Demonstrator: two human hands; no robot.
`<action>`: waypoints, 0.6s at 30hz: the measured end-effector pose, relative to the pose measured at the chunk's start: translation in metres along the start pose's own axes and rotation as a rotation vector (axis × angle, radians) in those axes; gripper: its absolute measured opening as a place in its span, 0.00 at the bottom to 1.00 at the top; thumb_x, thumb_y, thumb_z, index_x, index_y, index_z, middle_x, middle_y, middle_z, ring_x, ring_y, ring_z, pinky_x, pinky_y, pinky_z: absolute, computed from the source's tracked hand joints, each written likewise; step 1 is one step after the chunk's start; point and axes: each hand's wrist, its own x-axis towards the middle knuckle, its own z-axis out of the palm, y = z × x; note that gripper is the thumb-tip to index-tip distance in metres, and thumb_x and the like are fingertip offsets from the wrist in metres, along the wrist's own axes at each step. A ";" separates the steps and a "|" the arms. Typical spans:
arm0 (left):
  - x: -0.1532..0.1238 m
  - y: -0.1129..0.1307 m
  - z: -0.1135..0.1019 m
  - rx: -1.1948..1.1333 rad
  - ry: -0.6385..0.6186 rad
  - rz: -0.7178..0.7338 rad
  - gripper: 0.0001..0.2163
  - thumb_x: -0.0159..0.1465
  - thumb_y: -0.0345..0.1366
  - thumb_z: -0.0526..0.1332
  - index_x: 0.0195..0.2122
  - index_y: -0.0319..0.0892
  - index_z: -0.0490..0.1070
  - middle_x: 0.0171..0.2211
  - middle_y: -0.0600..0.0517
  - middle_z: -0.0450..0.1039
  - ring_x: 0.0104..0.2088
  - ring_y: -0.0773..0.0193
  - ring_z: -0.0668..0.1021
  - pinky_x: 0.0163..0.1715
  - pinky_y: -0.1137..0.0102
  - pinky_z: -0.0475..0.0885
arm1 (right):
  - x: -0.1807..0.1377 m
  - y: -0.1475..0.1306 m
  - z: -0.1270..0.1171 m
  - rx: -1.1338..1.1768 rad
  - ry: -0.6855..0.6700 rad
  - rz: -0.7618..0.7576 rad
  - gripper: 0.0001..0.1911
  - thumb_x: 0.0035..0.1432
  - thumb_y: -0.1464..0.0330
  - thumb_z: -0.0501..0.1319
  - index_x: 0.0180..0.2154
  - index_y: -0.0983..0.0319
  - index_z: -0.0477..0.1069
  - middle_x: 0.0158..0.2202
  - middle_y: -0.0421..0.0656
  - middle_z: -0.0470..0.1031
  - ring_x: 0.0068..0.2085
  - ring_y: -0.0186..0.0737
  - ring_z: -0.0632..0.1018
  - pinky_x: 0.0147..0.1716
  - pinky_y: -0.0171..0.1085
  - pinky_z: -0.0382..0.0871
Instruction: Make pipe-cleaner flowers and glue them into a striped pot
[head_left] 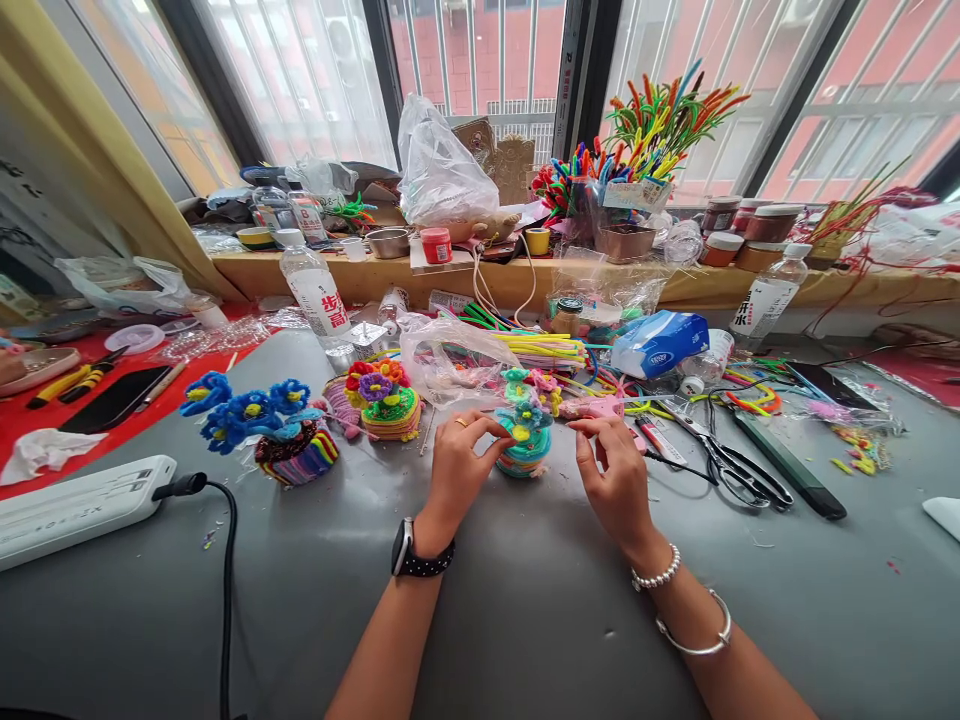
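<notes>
A small turquoise pot of pipe-cleaner flowers (525,458) stands upright on the grey table in front of me. My left hand (466,465) is at its left side, thumb and forefinger pinched at a blue-green flower (523,420) with a yellow centre. To the right of the pot, apart from it, my right hand (616,485) is held up with thumb and forefinger drawn close together. Whatever those right fingers may hold is too small to make out. Left of my hands stand a green pot with colourful flowers (390,412) and a striped pot with blue flowers (296,455).
Scissors (724,455), a green-black cutter-like tool (791,468) and a blue tissue pack (658,343) lie to the right. Loose pipe cleaners (544,350) and a plastic bag (457,355) are behind the pots. A white power bank (82,510) with a black cable sits left.
</notes>
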 end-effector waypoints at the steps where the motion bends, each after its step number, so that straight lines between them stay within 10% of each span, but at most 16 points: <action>1: 0.000 0.000 0.000 0.002 -0.001 -0.001 0.02 0.53 0.35 0.61 0.26 0.43 0.71 0.29 0.53 0.73 0.35 0.62 0.71 0.39 0.65 0.62 | 0.000 0.000 0.000 0.001 -0.006 0.001 0.08 0.56 0.71 0.50 0.36 0.61 0.66 0.34 0.44 0.69 0.32 0.38 0.68 0.29 0.38 0.63; 18: -0.002 0.001 0.002 0.025 0.001 0.048 0.04 0.54 0.37 0.60 0.27 0.44 0.72 0.28 0.53 0.72 0.34 0.62 0.72 0.38 0.66 0.60 | -0.003 -0.005 0.006 0.030 -0.070 -0.032 0.06 0.54 0.68 0.55 0.33 0.62 0.68 0.29 0.42 0.66 0.32 0.37 0.69 0.30 0.36 0.66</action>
